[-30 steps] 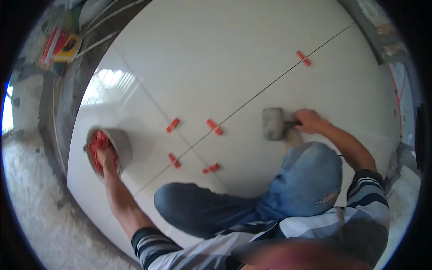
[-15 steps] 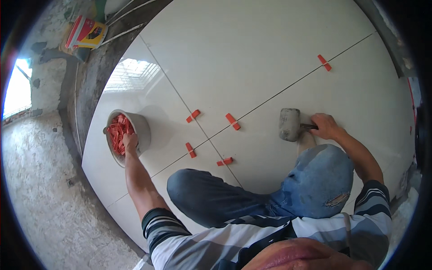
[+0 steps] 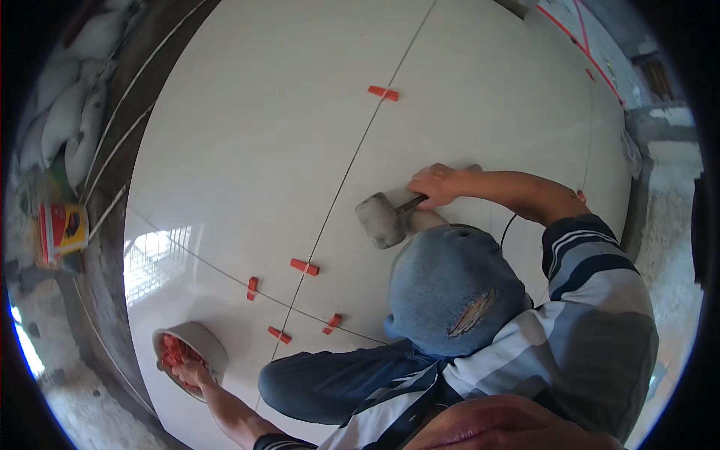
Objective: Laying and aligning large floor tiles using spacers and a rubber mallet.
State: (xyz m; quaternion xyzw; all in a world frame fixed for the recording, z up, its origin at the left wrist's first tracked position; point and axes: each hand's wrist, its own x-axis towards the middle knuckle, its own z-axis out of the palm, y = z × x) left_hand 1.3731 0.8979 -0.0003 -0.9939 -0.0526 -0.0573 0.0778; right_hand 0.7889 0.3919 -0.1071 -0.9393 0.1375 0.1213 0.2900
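Observation:
My left hand [image 3: 192, 373] reaches into a grey bucket [image 3: 214, 346] of red plastic tile-levelling wedges [image 3: 174, 349]; its fingers curl on the wedges, their tips partly hidden. My right hand [image 3: 436, 185] is closed round the dark handle of a rubber mallet [image 3: 380, 221]. The mallet's grey, worn head is close to the tiles, beside my bent right knee. Red wedges sit across the joints of the pale floor tiles [image 3: 247, 195]: one wedge [image 3: 304, 266] and another [image 3: 253, 288] near the tile crossing, with others [image 3: 280, 334] around it and one [image 3: 383, 93] farther off.
Beyond the left tile edge stand a red and yellow pail [image 3: 64, 229] and pale sacks [image 3: 67, 112], with thin pipes [image 3: 124, 146] along the rough floor strip. A red-edged panel [image 3: 600, 52] is at the far right. Rough wall [image 3: 671, 217] borders the right side.
The view has swung to the right, so the bucket and tile joints appear lower and farther left. My left hand is still in the bucket, and my right hand keeps hold of the mallet.

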